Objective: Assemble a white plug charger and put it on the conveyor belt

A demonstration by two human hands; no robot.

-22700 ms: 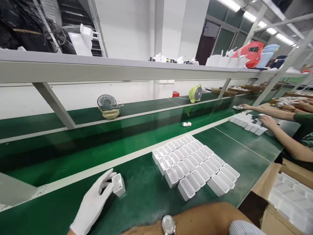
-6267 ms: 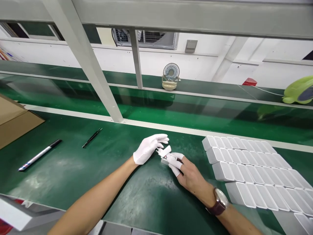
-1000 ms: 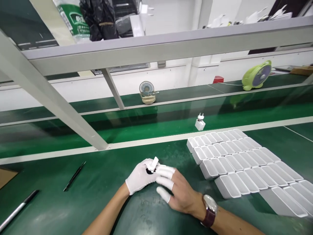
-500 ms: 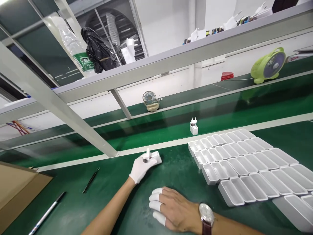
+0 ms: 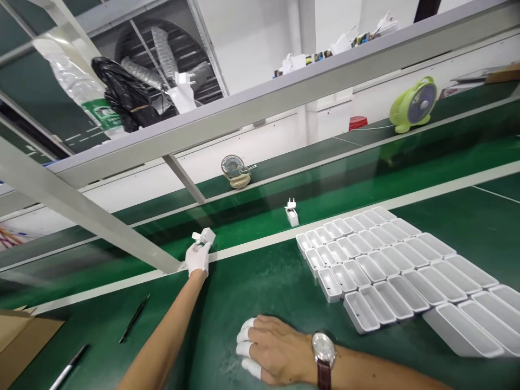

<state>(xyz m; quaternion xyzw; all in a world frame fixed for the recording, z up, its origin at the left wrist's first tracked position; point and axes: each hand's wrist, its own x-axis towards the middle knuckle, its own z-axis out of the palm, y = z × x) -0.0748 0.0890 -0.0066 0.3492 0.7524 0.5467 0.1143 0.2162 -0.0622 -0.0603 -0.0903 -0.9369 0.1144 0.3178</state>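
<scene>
1. Closest to us, bottom centre of the frame, our right hand [image 5: 270, 352] lies flat, palm down, on the green bench top [image 5: 260, 287], holding nothing. Fingers are loosely together, with white finger cots [image 5: 246, 349] on three fingertips and a wristwatch [image 5: 324, 351] on the wrist.
2. Lower left corner: a marker pen [image 5: 67, 368] and, a bit further in, black tweezers [image 5: 134, 318] lie on the bench, well apart from both hands. A cardboard box [image 5: 22, 338] pokes in at the left edge.
3. Right half of the frame: rows of white plastic trays [image 5: 390, 271] sit packed side by side on the bench (all look empty, open side up).
4. Left of centre, our left hand [image 5: 197, 258] in its white glove is stretched out to the far edge of the bench, fingers closed around a white plug adapter [image 5: 205, 236], prongs pointing left. It's just over the pale strip where the bench meets the conveyor belt [image 5: 252, 214]; we can't tell if it touches down.
5. Further out, a second white adapter [image 5: 291, 215] stands on the belt, prongs up, right beyond the trays.
6. Far side: a small grey desk fan [image 5: 234, 170] mid-frame and a green fan [image 5: 414, 104] upper right.
</scene>
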